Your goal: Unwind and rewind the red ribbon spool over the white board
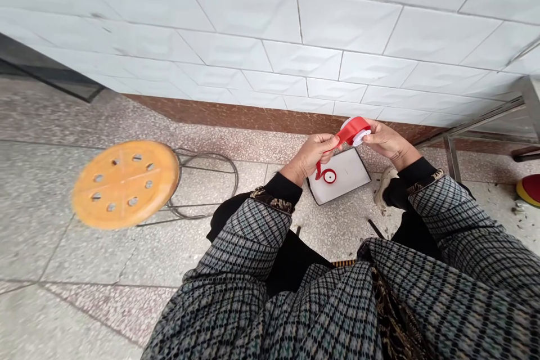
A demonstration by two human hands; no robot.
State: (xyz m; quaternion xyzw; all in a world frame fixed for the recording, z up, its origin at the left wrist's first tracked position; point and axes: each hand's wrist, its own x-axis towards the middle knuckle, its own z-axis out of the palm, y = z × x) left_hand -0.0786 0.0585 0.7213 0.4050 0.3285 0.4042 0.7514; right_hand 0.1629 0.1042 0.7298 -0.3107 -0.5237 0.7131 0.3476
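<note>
My right hand (386,140) grips a white spool wound with wide red ribbon (358,128), held up in front of the tiled wall. Between the thumb and fingers of my left hand (314,153) is the stretch of ribbon coming off that spool, and a loose red end hangs below this hand. Beneath both hands, a shallow white box lid or tray (348,174) with dark edges lies on the floor. Inside it rests a smaller spool of narrow red ribbon (329,176).
An orange round stool (125,184) with holes in its seat and thin metal legs stands to the left. A metal frame (453,160) is at the right, by the white tiled wall (337,17). A red and yellow object (529,190) sits at the right edge.
</note>
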